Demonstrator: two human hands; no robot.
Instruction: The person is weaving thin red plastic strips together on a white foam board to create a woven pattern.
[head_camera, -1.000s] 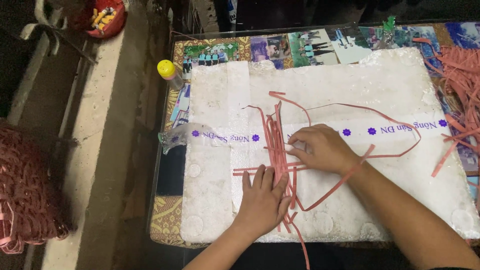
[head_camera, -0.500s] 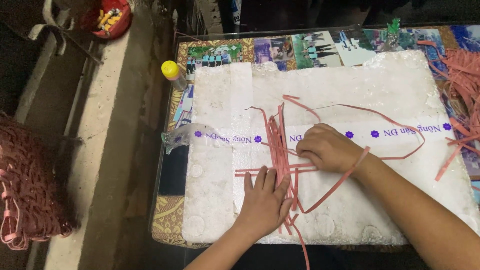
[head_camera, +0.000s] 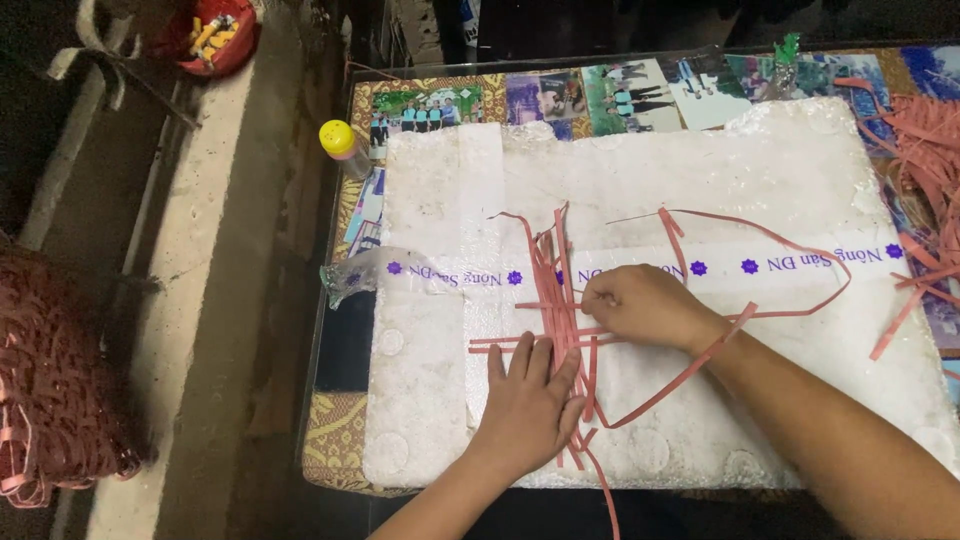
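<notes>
- The left hand (head_camera: 528, 408) is lying flat, fingers spread, pressing down on the lower part of a bundle of pink strips (head_camera: 562, 300) on a white foam board (head_camera: 760, 180).
- The right hand (head_camera: 645, 305) is curling its fingers narrowly, pinching one of the pink strips where a crosswise strip is meeting the upright ones.
- The upright strips are lying side by side near the middle of the board, with a few crossing them horizontally just above the left hand.
- A long loop of strip (head_camera: 800, 262) is arching from the bundle out to the right and back under the right wrist.
- A band of clear tape with purple print (head_camera: 440, 272) is running across the board, its loose end curling off the left edge.
- The board is resting on a glass-topped worktop (head_camera: 345, 340) with photographs (head_camera: 620, 95) showing under the glass.
- A small bottle with a yellow cap (head_camera: 340, 142) is standing just beside the board's upper left corner.
- A heap of loose pink strips (head_camera: 930, 140) is lying at the right edge.
- A woven pink piece (head_camera: 50, 380) is sitting well apart at the far left, and a red bowl (head_camera: 215, 32) at the top left.
</notes>
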